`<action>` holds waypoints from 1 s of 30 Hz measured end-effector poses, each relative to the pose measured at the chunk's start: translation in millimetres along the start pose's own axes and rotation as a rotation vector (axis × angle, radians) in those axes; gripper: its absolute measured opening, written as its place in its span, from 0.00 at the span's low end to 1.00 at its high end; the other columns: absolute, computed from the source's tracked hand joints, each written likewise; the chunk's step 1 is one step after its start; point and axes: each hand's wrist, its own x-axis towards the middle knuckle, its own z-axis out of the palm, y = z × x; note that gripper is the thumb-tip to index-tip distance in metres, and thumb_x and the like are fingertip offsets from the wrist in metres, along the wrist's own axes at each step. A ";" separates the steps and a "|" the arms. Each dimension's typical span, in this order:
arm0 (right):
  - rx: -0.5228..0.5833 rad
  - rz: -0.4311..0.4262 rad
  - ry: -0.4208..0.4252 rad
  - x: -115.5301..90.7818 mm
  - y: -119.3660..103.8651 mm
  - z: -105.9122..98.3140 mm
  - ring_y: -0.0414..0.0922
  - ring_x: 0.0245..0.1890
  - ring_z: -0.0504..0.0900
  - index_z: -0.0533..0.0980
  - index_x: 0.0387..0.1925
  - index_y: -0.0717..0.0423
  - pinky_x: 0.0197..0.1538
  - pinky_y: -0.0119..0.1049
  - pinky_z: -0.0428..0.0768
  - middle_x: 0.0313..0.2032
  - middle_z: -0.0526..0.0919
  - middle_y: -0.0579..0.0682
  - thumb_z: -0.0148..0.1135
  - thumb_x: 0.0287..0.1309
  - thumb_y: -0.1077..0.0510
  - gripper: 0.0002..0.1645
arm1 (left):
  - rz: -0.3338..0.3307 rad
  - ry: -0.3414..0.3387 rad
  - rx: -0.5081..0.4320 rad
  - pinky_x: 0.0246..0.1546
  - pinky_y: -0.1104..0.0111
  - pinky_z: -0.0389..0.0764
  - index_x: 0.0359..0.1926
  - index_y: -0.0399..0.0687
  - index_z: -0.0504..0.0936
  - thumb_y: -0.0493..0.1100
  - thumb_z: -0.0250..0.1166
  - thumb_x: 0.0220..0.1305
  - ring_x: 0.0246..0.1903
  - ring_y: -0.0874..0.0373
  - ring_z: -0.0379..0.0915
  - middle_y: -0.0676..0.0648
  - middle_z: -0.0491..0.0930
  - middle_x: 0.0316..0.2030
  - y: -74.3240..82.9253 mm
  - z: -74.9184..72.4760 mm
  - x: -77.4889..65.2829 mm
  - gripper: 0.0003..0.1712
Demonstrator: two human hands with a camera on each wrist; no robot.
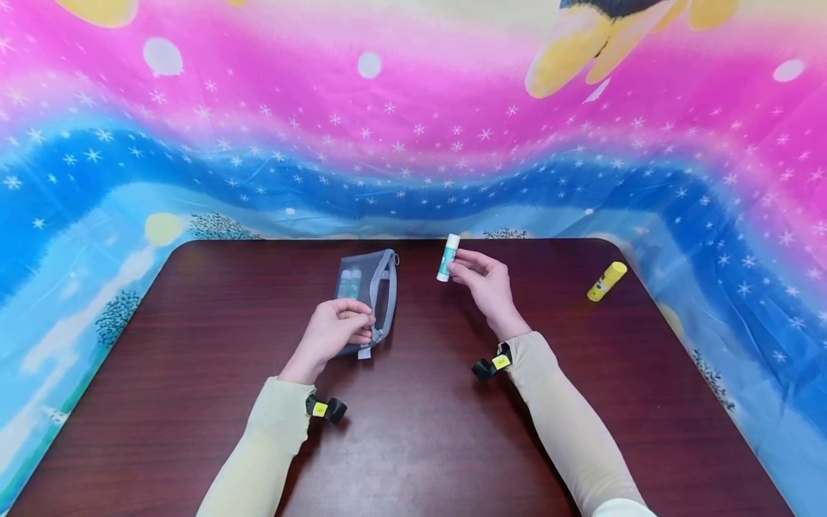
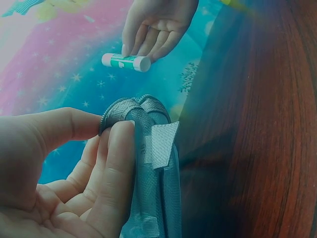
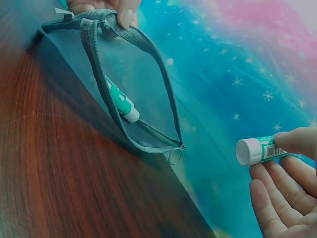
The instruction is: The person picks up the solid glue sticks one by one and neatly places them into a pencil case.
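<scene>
My left hand (image 1: pixel 337 327) pinches the zippered edge of a grey mesh zipper pouch (image 1: pixel 364 269), close to one end of its opening. The pouch gapes open, and green-and-white glue sticks (image 1: pixel 349 281) show through its mesh side. One glue stick (image 3: pixel 122 100) lies inside, visible through the opening in the right wrist view. To the right of the pouch and apart from it, my right hand (image 1: pixel 486 287) holds another green-and-white glue stick (image 1: pixel 449 257) between thumb and fingers, above the table. Its white cap points up in the head view.
A yellow glue stick (image 1: pixel 606 281) stands near the right edge of the dark wooden table (image 1: pixel 413 431). A patterned pink and blue cloth (image 1: pixel 413 158) rises behind the table and along both sides. A ring pull (image 3: pixel 175 155) hangs at the pouch's far end.
</scene>
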 end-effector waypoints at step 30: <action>-0.014 0.042 -0.050 -4.4 2.5 17.3 0.46 0.37 0.87 0.81 0.57 0.65 0.50 0.42 0.85 0.47 0.86 0.64 0.71 0.62 0.63 0.22 | 0.009 -0.002 -0.004 0.35 0.63 0.88 0.43 0.33 0.82 0.34 0.67 0.66 0.28 0.53 0.84 0.39 0.86 0.33 1.2 -2.9 -0.6 0.08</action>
